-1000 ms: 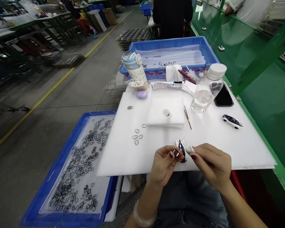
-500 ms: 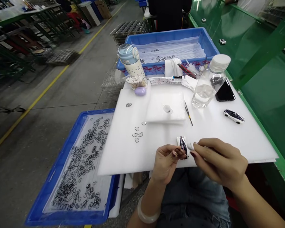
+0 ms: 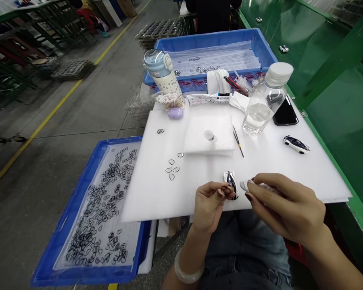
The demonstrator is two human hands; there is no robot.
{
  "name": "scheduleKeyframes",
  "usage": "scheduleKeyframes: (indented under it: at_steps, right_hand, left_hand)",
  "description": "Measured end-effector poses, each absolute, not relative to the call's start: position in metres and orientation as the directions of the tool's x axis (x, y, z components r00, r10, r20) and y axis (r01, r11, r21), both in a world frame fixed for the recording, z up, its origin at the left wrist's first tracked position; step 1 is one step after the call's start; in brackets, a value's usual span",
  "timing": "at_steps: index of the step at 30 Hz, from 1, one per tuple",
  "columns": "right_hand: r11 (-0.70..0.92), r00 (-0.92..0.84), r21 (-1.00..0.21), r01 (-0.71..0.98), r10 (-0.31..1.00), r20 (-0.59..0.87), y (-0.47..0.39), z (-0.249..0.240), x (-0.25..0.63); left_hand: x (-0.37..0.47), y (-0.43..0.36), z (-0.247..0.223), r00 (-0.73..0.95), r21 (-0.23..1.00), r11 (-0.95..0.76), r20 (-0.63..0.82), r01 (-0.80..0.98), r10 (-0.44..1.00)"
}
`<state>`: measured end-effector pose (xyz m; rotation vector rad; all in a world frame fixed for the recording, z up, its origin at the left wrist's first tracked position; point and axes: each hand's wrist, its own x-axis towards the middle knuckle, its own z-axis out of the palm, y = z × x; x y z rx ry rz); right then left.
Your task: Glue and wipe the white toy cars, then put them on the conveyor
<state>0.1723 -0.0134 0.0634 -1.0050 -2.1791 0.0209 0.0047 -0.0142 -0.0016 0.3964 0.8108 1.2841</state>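
Apparently tending to a small, thin, dark-rimmed ring (image 3: 226, 189), pinched in the left hand's (image 3: 208, 204) fingertips near a glossy black-and-white toy car (image 3: 230, 181) on the white surface (image 3: 266, 167). Gripping a white, soft-looking piece (image 3: 244, 185) in the curled right hand (image 3: 292, 207). Seemingly calls for light, steady contact.
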Motion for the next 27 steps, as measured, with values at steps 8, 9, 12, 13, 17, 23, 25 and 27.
scheduleKeyframes:
  at_steps: [8,9,12,13,17,23,25,27]
  right_hand:
    - [0.728,-0.49,-0.312,0.61,0.657,0.573,-0.013,0.049,0.149]
    - [0.735,-0.509,-0.31,0.604,0.654,0.559,-0.015,0.05,0.152]
    - [0.726,-0.518,-0.363,0.584,0.678,0.522,-0.018,0.056,0.168]
    - [0.708,-0.487,-0.393,0.587,0.696,0.528,-0.018,0.058,0.174]
    - [0.623,-0.314,-0.505,0.597,0.761,0.567,-0.018,0.057,0.189]
    - [0.506,-0.201,-0.716,0.481,0.858,0.472,-0.018,0.047,0.187]
    - [0.469,-0.174,-0.761,0.448,0.881,0.44,-0.019,0.045,0.188]
    - [0.421,-0.147,-0.803,0.422,0.906,0.398,-0.019,0.042,0.192]
  left_hand:
    - [0.003,-0.014,-0.001,0.033,0.694,0.25,-0.31,-0.676,0.95]
    - [0.004,-0.014,-0.001,0.036,0.694,0.253,-0.311,-0.674,0.95]
    - [0.004,-0.014,-0.001,0.047,0.693,0.26,-0.311,-0.673,0.949]
    - [0.004,-0.014,-0.002,0.048,0.69,0.26,-0.311,-0.675,0.949]
    - [0.003,-0.014,-0.004,0.064,0.691,0.266,-0.304,-0.672,0.951]
    - [-0.002,-0.015,-0.008,0.055,0.724,0.231,-0.258,-0.65,0.965]
    - [-0.004,-0.015,-0.009,0.067,0.729,0.234,-0.25,-0.643,0.966]
    - [-0.005,-0.015,-0.009,0.081,0.738,0.236,-0.24,-0.632,0.967]
